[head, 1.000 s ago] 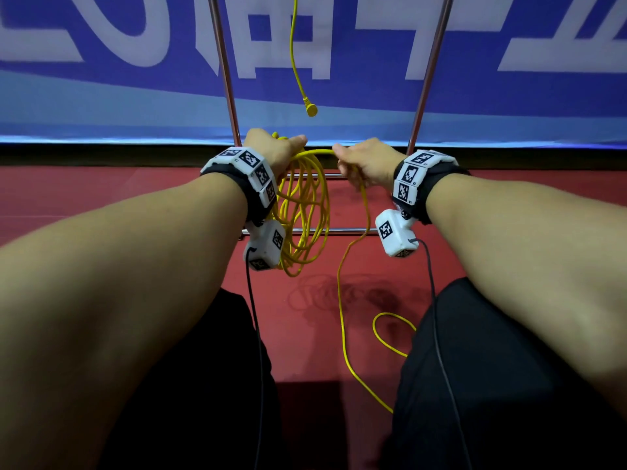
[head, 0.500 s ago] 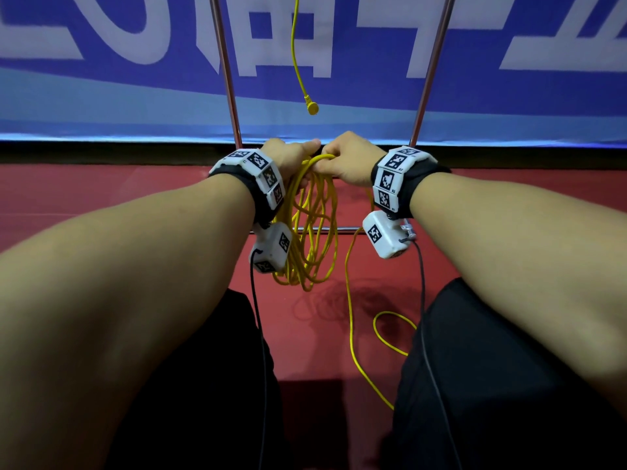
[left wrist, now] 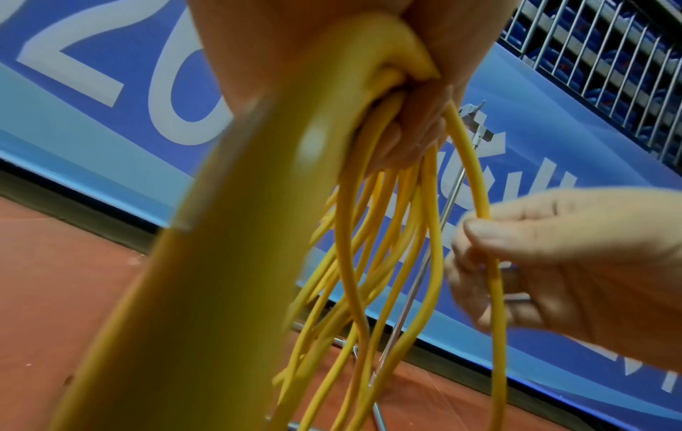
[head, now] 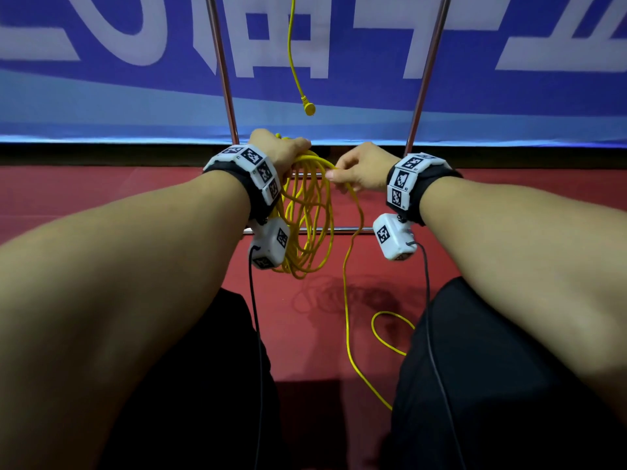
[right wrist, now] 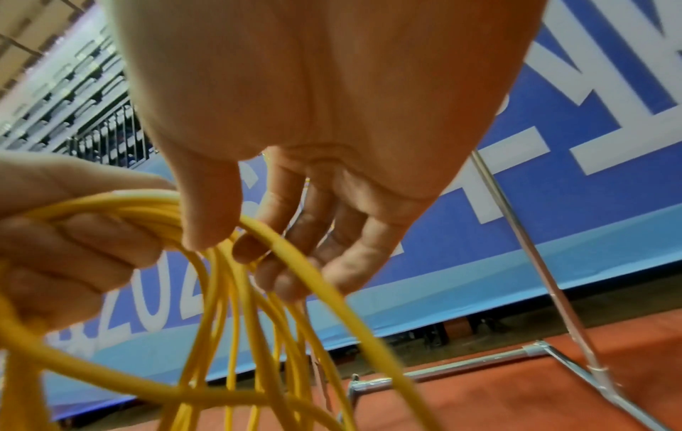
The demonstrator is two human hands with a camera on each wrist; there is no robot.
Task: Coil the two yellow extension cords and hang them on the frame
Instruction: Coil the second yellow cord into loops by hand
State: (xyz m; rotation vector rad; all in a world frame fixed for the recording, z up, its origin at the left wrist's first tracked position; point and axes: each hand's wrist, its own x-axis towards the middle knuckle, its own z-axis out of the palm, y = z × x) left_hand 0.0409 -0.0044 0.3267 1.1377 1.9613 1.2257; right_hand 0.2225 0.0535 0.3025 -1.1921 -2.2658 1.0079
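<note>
My left hand (head: pixel 283 152) grips the top of a bundle of yellow cord loops (head: pixel 307 215) that hang down in front of the frame's low crossbar (head: pixel 346 229). My right hand (head: pixel 353 171) pinches a single strand of the same yellow cord (right wrist: pixel 295 262) between thumb and fingers, just right of the bundle. From there the loose tail (head: pixel 347 320) drops to the red floor and curls beside my right leg. A second yellow cord (head: pixel 294 59) hangs from above between the frame's two metal uprights (head: pixel 222 69), its plug (head: pixel 309 108) dangling over my hands.
A blue banner (head: pixel 509 89) with white lettering runs along the wall behind the frame. The floor (head: pixel 84 198) is red. My dark-trousered legs fill the bottom of the head view. Black sensor cables (head: pixel 256 317) hang from both wristbands.
My right hand met the left at the bundle half a second ago, then slid back right along the strand. The loops hang a little lower.
</note>
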